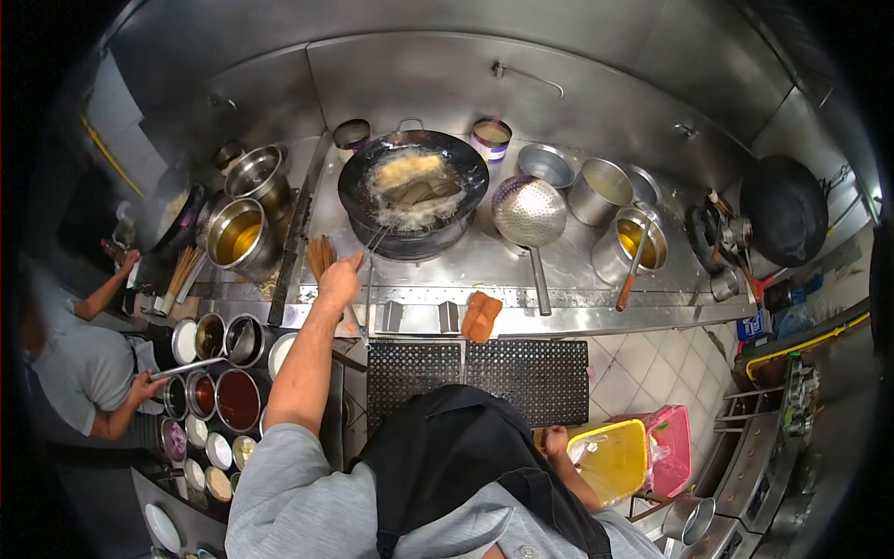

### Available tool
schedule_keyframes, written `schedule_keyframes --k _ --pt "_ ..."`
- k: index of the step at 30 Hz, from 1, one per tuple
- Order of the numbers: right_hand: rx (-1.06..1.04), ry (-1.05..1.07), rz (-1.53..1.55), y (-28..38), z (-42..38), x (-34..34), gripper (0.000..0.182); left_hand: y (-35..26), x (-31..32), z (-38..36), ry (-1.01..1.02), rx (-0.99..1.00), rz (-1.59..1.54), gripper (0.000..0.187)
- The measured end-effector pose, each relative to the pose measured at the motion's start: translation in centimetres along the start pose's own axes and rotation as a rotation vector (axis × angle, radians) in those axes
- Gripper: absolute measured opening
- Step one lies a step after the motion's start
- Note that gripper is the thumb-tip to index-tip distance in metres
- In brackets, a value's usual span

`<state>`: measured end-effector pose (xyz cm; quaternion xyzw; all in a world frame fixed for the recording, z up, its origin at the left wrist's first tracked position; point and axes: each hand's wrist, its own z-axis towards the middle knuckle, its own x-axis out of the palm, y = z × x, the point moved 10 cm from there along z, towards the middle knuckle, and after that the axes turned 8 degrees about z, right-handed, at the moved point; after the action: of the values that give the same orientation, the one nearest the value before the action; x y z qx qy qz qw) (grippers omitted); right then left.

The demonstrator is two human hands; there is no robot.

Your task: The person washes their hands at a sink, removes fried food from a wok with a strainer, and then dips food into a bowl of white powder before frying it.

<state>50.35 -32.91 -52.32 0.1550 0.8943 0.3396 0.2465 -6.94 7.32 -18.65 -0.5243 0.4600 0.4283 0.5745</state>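
Note:
Bubbling oil with pale frying food fills a black wok (350, 191) on the stove. My left hand (343, 278) is closed around the handle of a thin metal utensil (376, 240), which reaches over the wok's near edge. Just left of that hand stands a bamboo brush (319, 253). My right hand (557, 441) hangs low by my side, near a yellow bin (610, 456); its fingers look curled, but whether they hold anything is hidden. A perforated ladle (529, 212) rests to the right of the wok.
Metal pots (599, 193) and a brown folded cloth (481, 317) are on the steel counter (419, 317). At the left, a co-worker (88, 373) holds a ladle over sauce containers (238, 401). A pink bin (672, 452) and black floor mats (526, 377) lie below.

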Motion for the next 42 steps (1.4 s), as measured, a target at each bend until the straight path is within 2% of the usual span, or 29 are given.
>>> schedule_keyframes --k 6,10,12,14,20,23,25,26,27,29,31,33,35,36,37,39,41,42 --pt "0.113 -0.018 -0.034 -0.4 -4.0 1.1 0.021 1.8 1.7 -3.0 0.086 0.003 0.018 0.055" --pt "0.114 0.010 0.072 0.6 -5.5 2.6 0.018 2.5 2.1 -4.2 0.054 0.006 0.006 0.053" --pt "0.078 0.051 0.147 2.4 -5.1 3.7 0.016 2.8 2.4 -4.7 0.091 -0.067 -0.003 0.053" --pt "-0.186 0.073 0.081 7.3 -4.4 4.6 0.012 2.7 2.6 -4.7 0.079 -0.099 0.011 0.053" --pt "-0.174 0.298 0.045 15.9 -0.1 7.8 0.011 2.2 3.6 -3.5 0.031 -0.169 0.008 0.058" --pt "-0.180 0.390 -0.046 17.4 2.8 7.7 0.013 1.0 3.0 -3.6 0.099 -0.255 0.035 0.051" --pt "-0.125 0.369 -0.102 17.1 4.9 6.3 0.016 -0.6 1.3 -3.6 -0.078 -0.219 0.122 0.047" --pt "-0.125 0.381 -0.113 16.9 5.5 5.4 0.016 -2.0 -0.4 -4.4 -0.293 -0.183 0.105 0.039" --pt "-0.045 0.331 -0.127 16.0 5.9 3.8 0.017 -3.6 -1.2 -5.1 -0.291 -0.200 0.111 0.039" --pt "0.033 0.297 -0.150 14.1 7.1 1.5 0.018 -7.7 -5.6 -7.4 -0.603 -0.122 0.016 0.032" --pt "0.138 0.286 -0.270 11.3 8.6 -0.9 0.013 -10.8 -5.9 -10.1 -0.672 -0.080 -0.083 0.023" --pt "0.158 0.338 -0.251 10.8 9.2 -1.8 0.013 -12.6 -3.2 -12.3 -0.654 0.005 -0.129 0.018" --pt "0.178 0.384 -0.216 10.6 8.4 -1.4 0.014 -11.9 1.7 -14.5 -0.487 -0.090 -0.219 0.014" --pt "0.105 0.483 -0.107 13.0 7.0 0.3 0.013 -10.7 5.5 -15.8 -0.379 -0.128 -0.333 0.015" --pt "0.028 0.576 0.006 16.0 5.3 2.0 0.012 -9.1 9.7 -17.3 -0.271 -0.162 -0.448 0.015" --pt "-0.094 0.708 0.293 22.8 -0.2 4.7 0.013 -6.3 18.8 -21.5 0.112 -0.229 -0.556 0.017" --pt "-0.299 0.832 0.511 31.6 -8.2 6.1 0.014 -1.2 28.7 -27.4 0.442 -0.287 -0.538 0.017" --pt "-0.398 0.915 0.599 35.4 -12.0 6.5 0.016 -1.4 30.4 -30.3 0.651 0.041 -0.115 0.018"
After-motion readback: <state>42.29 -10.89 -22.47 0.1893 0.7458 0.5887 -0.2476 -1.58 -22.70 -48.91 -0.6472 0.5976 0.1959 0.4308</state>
